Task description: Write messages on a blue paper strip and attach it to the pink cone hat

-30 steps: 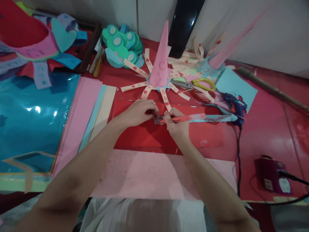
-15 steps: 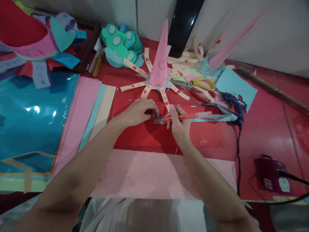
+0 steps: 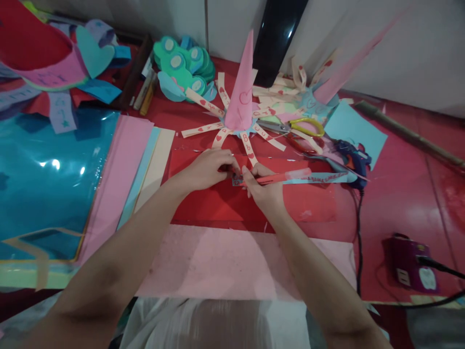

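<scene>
My right hand [image 3: 267, 190] is closed around a red pen [image 3: 286, 176], whose clear cap end points right. Under it a narrow light blue paper strip [image 3: 312, 178] with red markings runs to the right. My left hand [image 3: 212, 168] has curled fingers at the strip's left end, close to my right fingertips; what those fingers pinch, if anything, is hidden. Both hands rest over a red paper sheet [image 3: 218, 206]. Just behind stands a pink paper cone [image 3: 241, 104] with lettered cream strips spread around its base.
Yellow-handled scissors [image 3: 307, 127] and a dark blue glue gun [image 3: 354, 162] lie right of the cone. Green paper shapes [image 3: 187, 65] sit behind left. Coloured sheets [image 3: 116, 179] are at left, a purple power box [image 3: 412, 264] at right.
My right hand and the pen have shifted slightly left and down, and the pen's angle has changed a little. My left hand has barely moved.
</scene>
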{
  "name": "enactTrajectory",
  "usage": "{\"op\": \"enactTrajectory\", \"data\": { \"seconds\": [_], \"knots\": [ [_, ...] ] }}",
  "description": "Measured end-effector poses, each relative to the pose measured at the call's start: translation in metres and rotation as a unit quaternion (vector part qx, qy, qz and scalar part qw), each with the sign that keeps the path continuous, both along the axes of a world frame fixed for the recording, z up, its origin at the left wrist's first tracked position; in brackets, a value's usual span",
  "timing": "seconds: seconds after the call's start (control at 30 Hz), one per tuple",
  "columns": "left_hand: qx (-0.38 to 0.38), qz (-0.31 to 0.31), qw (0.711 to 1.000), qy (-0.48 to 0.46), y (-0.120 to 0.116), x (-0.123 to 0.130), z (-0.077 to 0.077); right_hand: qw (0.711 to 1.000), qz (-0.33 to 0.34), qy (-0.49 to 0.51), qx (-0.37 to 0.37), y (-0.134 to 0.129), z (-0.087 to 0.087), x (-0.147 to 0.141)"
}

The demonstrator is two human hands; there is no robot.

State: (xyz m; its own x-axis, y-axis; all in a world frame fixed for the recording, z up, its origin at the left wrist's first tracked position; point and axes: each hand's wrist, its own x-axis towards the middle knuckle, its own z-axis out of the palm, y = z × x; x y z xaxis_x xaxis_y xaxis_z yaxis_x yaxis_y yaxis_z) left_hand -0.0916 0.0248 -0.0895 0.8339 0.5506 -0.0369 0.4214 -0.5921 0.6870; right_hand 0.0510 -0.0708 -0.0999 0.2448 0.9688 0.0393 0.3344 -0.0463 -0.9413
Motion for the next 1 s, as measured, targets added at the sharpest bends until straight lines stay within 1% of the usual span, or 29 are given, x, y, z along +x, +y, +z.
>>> {"op": "enactTrajectory", "data": {
  "seconds": [0.1,0.3,0.47,0.63,0.8,1.0],
  "knots": [
    [-0.001,-0.003,1.000,-0.002,0.0002,-0.0001,-0.0005,1.000,0.000,-0.022,0.004,-0.0003,-0.0001,-0.0008],
    [-0.002,-0.003,1.000,-0.005,0.0007,-0.0002,-0.0012,0.998,-0.064,0.015,-0.009,0.0002,0.0004,-0.0012],
    [0.001,-0.007,1.000,-0.002,0.0012,0.0000,-0.0009,0.999,-0.050,-0.005,-0.012,0.0004,0.0015,-0.0018],
    [-0.002,-0.007,1.000,-0.009,0.0005,-0.0004,-0.0010,0.999,-0.029,-0.027,0.010,0.0009,-0.0004,-0.0010],
    [-0.001,-0.005,1.000,-0.001,0.0001,-0.0007,-0.0004,0.999,-0.030,-0.013,-0.007,0.0008,-0.0010,-0.0002],
    [0.003,-0.005,1.000,-0.004,0.0005,-0.0005,-0.0010,0.999,-0.046,-0.010,0.019,-0.0004,-0.0035,-0.0004]
  ]
}}
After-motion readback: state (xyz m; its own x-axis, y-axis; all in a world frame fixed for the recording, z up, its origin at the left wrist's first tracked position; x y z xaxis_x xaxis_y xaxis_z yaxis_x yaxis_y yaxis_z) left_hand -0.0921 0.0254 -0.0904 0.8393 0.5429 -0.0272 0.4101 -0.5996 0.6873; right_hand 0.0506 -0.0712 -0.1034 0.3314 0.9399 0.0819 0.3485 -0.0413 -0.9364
